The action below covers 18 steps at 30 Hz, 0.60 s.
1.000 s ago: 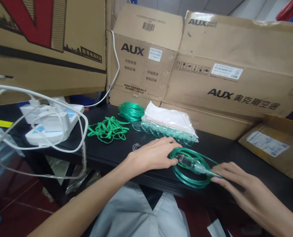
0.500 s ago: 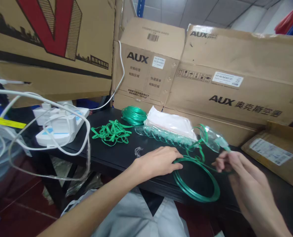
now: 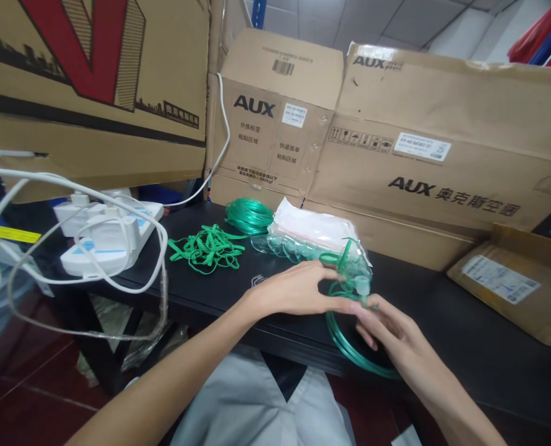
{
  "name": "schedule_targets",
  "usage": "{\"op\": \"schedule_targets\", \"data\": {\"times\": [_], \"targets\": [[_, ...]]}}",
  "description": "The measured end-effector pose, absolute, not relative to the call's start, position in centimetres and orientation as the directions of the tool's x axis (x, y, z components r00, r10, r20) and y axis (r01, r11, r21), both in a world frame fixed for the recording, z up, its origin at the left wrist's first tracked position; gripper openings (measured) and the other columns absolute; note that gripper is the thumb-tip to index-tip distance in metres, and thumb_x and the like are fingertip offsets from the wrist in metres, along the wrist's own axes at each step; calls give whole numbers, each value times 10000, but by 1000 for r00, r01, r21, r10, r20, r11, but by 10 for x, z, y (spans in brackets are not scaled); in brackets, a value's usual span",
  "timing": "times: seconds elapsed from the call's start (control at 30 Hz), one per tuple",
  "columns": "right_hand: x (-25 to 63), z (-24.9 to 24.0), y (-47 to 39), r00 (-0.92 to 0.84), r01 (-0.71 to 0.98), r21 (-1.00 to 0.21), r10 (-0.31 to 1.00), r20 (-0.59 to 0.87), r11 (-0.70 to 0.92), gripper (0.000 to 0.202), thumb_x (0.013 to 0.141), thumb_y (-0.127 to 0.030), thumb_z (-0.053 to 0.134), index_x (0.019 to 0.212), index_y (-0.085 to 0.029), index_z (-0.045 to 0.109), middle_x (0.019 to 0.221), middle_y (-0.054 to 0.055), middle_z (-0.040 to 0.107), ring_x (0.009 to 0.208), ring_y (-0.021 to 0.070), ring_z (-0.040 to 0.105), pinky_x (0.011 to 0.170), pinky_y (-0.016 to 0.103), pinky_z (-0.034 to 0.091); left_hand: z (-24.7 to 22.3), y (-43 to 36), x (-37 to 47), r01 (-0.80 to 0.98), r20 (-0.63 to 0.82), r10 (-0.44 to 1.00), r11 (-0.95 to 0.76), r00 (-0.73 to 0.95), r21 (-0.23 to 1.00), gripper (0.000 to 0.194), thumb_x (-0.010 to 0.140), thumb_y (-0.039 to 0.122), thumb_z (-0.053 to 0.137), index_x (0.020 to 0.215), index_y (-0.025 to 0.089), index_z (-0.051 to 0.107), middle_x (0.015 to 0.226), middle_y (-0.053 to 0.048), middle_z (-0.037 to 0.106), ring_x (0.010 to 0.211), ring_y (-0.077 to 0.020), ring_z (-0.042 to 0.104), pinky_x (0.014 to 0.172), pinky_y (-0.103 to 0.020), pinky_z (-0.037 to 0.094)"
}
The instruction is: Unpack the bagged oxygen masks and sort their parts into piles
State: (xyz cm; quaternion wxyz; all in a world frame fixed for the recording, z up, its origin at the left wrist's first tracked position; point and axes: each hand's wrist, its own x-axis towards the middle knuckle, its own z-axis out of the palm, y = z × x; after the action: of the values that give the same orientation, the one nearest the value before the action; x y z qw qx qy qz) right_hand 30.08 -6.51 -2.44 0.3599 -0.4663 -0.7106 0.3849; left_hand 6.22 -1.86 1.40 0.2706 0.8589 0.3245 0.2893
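Observation:
My right hand [image 3: 387,322] pinches the connector end of a clear green mask [image 3: 356,272] with a green strap, above the black table [image 3: 424,310]. My left hand [image 3: 303,288] reaches to the mask from the left, fingers apart, its thumb against the right fingertips. Beneath both hands lies a coil of green tubing [image 3: 359,356], partly hidden. Behind them, a row of clear masks [image 3: 289,248] sits against a white package [image 3: 312,223]. Green straps [image 3: 210,249] lie in a loose heap, and another tubing coil [image 3: 248,215] is behind it.
At the left stand a white power strip [image 3: 103,248] and tangled white cables [image 3: 164,260] hanging over the table edge. AUX cardboard boxes [image 3: 410,167] line the back. A smaller open carton [image 3: 503,279] is at the right. Thin wire pieces [image 3: 257,280] lie near my left wrist.
My right hand has moved left with the mask, bringing it over the tubing coil. My left hand has come off the coil to meet it. The view has shifted slightly.

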Motion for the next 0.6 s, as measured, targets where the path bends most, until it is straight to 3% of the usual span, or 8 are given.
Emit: {"op": "schedule_targets", "data": {"times": [0.1,0.27,0.43,0.6], "targets": [[299,-25,-64,-333,433,-854,931,146,289,337,997,-536,563,879,-221,599,713,-37,456,692,136,419,669,282,326,21,-22,64,287,327,751,-558,573,779,525,837,680,671,1097,227,724,1123,-37,736,1036,-241,671,880,-322,502],[299,-27,-64,-316,491,-830,942,111,263,338,932,-556,646,879,-222,658,690,-40,437,663,136,380,621,281,305,27,-27,65,213,242,776,-433,583,876,555,794,704,692,986,184,663,903,-35,710,758,-184,647,661,-282,492],[303,-24,-58,-335,500,-827,938,91,259,335,883,-556,704,944,-228,736,795,-7,552,765,164,454,706,282,363,33,-27,56,220,192,781,-387,595,896,591,871,718,576,970,150,701,974,-78,725,724,-181,687,674,-301,524],[309,-23,-53,-374,541,-784,922,99,304,345,902,-550,681,861,-211,729,847,11,607,821,182,492,741,283,378,33,-26,52,314,70,717,-388,694,867,345,868,512,653,935,175,676,937,-40,731,723,-165,700,720,-285,535]]}}
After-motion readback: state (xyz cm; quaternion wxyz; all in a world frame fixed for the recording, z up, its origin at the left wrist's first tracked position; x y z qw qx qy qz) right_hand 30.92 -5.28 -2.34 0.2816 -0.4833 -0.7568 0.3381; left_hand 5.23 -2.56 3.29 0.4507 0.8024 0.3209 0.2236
